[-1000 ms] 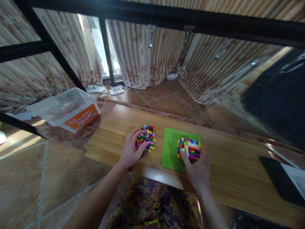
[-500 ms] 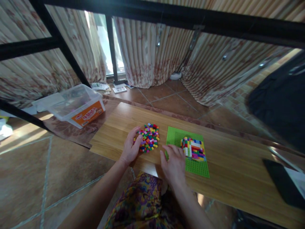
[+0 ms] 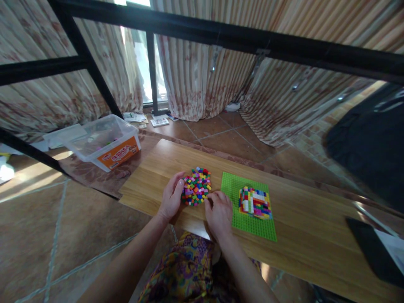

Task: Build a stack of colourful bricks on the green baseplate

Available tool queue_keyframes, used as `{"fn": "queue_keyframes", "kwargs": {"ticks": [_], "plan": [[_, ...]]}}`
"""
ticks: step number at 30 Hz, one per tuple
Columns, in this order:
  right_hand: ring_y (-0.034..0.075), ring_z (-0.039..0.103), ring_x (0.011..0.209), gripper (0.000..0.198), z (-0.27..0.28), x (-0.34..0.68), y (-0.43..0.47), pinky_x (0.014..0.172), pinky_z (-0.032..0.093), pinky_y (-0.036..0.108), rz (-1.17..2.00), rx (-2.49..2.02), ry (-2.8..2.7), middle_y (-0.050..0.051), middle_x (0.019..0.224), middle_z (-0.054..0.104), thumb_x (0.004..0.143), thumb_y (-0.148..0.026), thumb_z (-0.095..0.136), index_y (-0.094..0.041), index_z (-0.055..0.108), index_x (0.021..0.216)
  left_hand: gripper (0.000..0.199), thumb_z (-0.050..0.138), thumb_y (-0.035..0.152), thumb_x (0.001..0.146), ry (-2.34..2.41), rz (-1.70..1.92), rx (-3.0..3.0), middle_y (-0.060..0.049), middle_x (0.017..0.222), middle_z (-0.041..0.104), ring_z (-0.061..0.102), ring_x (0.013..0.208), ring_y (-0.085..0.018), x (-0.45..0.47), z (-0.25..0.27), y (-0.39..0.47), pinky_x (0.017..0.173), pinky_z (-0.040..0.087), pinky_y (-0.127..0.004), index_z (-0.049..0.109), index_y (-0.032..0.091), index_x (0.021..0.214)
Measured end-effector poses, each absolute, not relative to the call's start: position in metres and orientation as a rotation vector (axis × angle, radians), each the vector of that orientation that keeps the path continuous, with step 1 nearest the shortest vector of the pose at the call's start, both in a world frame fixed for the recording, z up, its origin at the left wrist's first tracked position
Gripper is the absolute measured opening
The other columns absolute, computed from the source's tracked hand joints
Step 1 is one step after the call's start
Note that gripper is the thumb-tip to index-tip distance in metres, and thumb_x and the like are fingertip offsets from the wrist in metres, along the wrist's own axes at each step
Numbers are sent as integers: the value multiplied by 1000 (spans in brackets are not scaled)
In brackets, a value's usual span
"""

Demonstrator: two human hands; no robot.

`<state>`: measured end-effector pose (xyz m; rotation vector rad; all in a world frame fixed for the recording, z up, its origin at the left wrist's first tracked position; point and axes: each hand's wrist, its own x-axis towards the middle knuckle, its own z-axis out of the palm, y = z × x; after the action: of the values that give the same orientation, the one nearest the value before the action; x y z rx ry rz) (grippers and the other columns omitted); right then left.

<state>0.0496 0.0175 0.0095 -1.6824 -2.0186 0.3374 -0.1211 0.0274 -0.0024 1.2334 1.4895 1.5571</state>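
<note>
A pile of small, many-coloured building bricks (image 3: 197, 187) lies loose on the wooden table. My left hand (image 3: 172, 197) rests against the pile's left side, open, its fingers loosely curved and the thumb apart from them. At the pile's lower right edge is my right hand (image 3: 219, 213), with thumb and fingers drawn together; whatever is between the tips is too small to make out. Just right of that hand, a green baseplate (image 3: 252, 229) lies flat on the table. On it stands a low block built of mixed-colour bricks (image 3: 255, 203), with white ones along its top.
The wooden tabletop (image 3: 303, 223) runs far to the right, where a dark flat object (image 3: 372, 248) lies. Left of the table, a clear plastic bin (image 3: 104, 143) with an orange label stands on the floor. A black metal bar (image 3: 202, 35) crosses in front of the curtains.
My right hand has moved left, from beside the built block over the baseplate's edge to the loose bricks. My left hand stays at the pile. The view has tilted slightly up.
</note>
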Motion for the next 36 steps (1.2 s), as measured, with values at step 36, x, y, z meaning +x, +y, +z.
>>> {"fn": "queue_keyframes", "kwargs": {"ticks": [36], "plan": [[10,63,68,23,77,50,28,69,52,23,1677,-781,-600,1,83,73,72,-37,80,-20,70,85,54,55,58,86,1486,1456,1151,-12,116,68,61,113,-27,-126,-2,29,99,48,-43,63,16,119]]}}
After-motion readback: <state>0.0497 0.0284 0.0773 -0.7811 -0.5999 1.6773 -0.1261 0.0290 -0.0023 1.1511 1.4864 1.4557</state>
